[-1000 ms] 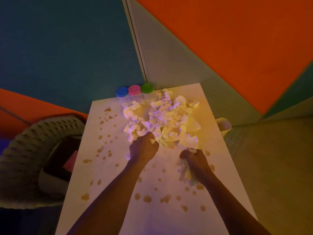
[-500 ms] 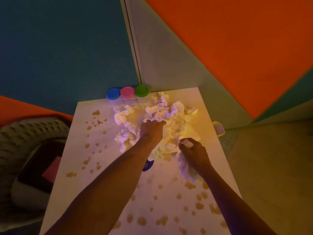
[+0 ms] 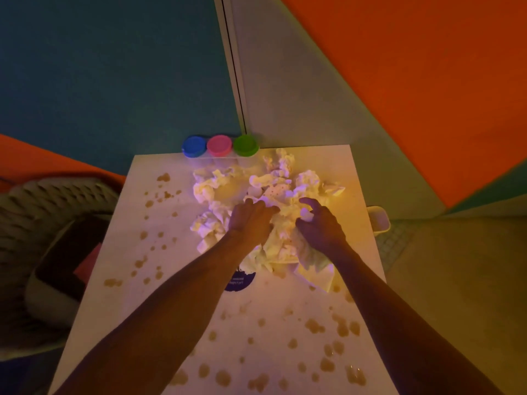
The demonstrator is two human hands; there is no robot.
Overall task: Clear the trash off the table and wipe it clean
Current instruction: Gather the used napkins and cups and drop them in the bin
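A heap of crumpled white paper trash (image 3: pixel 265 186) covers the far middle of the white table (image 3: pixel 128 309), which is dotted with brown spill spots (image 3: pixel 313 326). My left hand (image 3: pixel 251 220) lies on the near side of the heap, fingers stretched forward over the paper. My right hand (image 3: pixel 319 226) is just to its right, fingers curled. It pinches a white paper towel (image 3: pixel 313 266) that trails back under its wrist onto the table.
Jars with blue (image 3: pixel 194 145), pink (image 3: pixel 219 145) and green (image 3: pixel 245 144) lids line the table's far edge. A small bin (image 3: pixel 377 220) stands beside the table's right edge. A wicker chair (image 3: pixel 57 201) is on the left. A dark round sticker (image 3: pixel 239 280) shows under my left forearm.
Both hands moved forward from the near edge of the heap to on top of it. The right hand carried its towel up against the pile, and the left fist loosened.
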